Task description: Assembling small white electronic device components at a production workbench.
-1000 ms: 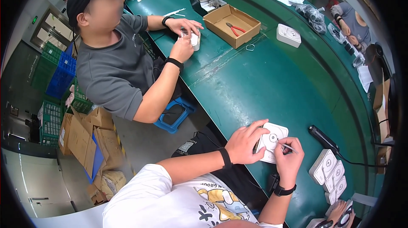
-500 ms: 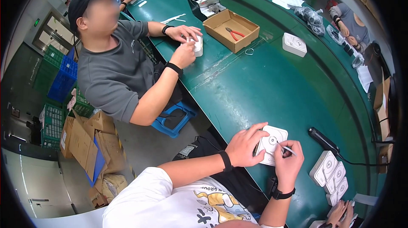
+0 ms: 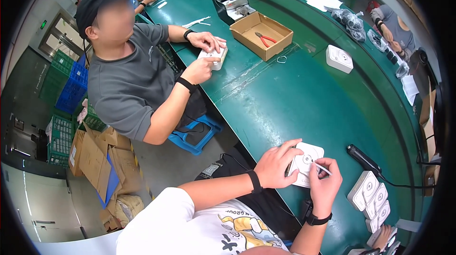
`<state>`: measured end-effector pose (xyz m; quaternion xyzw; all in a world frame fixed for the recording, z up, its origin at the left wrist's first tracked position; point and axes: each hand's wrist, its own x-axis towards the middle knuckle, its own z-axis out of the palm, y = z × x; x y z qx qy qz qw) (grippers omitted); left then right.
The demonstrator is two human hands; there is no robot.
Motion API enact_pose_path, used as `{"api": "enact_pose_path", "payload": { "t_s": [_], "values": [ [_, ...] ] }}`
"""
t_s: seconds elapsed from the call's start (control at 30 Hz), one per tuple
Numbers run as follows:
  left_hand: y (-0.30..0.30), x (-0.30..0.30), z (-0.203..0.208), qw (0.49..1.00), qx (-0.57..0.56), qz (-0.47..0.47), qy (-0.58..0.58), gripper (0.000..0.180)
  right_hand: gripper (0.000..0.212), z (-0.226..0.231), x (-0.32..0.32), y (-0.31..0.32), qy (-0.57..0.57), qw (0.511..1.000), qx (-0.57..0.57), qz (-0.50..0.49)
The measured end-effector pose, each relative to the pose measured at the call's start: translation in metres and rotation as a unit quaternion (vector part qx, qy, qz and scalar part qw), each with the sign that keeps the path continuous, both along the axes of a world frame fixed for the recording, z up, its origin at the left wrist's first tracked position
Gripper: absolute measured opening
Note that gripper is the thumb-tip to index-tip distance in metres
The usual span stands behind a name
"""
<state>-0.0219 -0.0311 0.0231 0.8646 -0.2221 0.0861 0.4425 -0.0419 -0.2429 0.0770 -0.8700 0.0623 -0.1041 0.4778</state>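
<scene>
A white square box [image 3: 311, 150] with a ring-shaped print on its top lies on the green table in front of me. My left hand [image 3: 278, 165] holds its left side, thumb near the front edge and fingers over the far left edge. In my right hand [image 3: 325, 179] a thin white pen-like stick [image 3: 324, 169] is pinched between thumb and fingers. Its tip is close to the printed ring; whether it touches the box I cannot tell. Both wrists wear black bands.
Several similar white boxes [image 3: 369, 195] and a black corded handheld device [image 3: 363, 159] lie to the right. Beyond are a cardboard tray [image 3: 261, 36] with red-handled pliers [image 3: 265, 39] and another white box [image 3: 339, 58]. A co-worker [image 3: 137, 65] handles a white box at left; another person's hand [image 3: 381, 238] is lower right.
The far white box has shifted right and nearer. The co-worker's hands have changed position on their box. Another person's hand at lower right has moved. My hands stay at the box.
</scene>
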Motion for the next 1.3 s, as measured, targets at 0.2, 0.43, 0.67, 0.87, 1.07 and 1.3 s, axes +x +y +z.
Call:
{"api": "enact_pose_path", "payload": {
  "t_s": [0.2,0.43,0.67,0.87,1.07,1.3],
  "values": [
    [-0.005,-0.001,0.006,0.999,-0.016,-0.038,0.022,0.06,0.015,-0.013,-0.011,-0.005,-0.034,0.999,0.018,-0.027],
    [0.004,-0.001,0.002,1.0,0.003,-0.009,0.013,0.058,0.026,-0.004,-0.002,0.005,-0.022,1.0,-0.005,-0.003],
    [0.002,0.008,0.003,1.0,-0.02,-0.008,0.018,0.055,0.037,-0.016,0.003,0.01,-0.063,0.998,0.012,-0.011],
    [-0.002,0.01,0.009,0.999,-0.029,-0.007,0.023,0.055,0.035,-0.013,0.009,0.004,-0.07,0.998,0.005,0.005],
    [0.003,0.018,0.017,0.991,-0.077,-0.019,0.11,0.05,0.027,-0.019,0.009,0.003,-0.109,0.993,-0.022,0.03],
    [-0.009,0.058,0.047,0.984,0.051,-0.006,-0.17,0.034,0.023,-0.019,0.008,0.005,-0.101,0.995,-0.005,0.025]
  ]
}}
